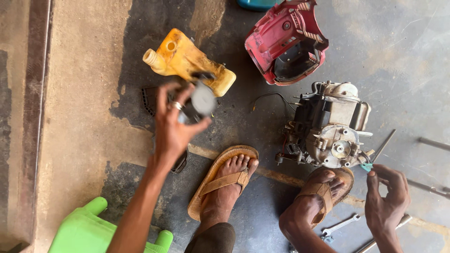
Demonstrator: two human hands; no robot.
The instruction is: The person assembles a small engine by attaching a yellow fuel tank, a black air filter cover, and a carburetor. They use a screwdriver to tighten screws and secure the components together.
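My left hand (172, 122) is raised above the floor and grips a dark grey round machine part (200, 100), blurred by motion; a ring shows on one finger. Just beyond it lies a yellow plastic fuel tank (180, 60). My right hand (388, 197) pinches a small teal-tipped piece (366, 166) at the lower right corner of a small grey engine block (328, 127). The engine stands on the concrete floor in front of my sandalled feet (229, 180).
A red plastic engine cover (285, 40) lies open at the top. A wrench (341, 226) and metal rods (431, 187) lie at the right. A green plastic stool (86, 229) sits at the bottom left. A black part (149, 99) lies behind my left hand.
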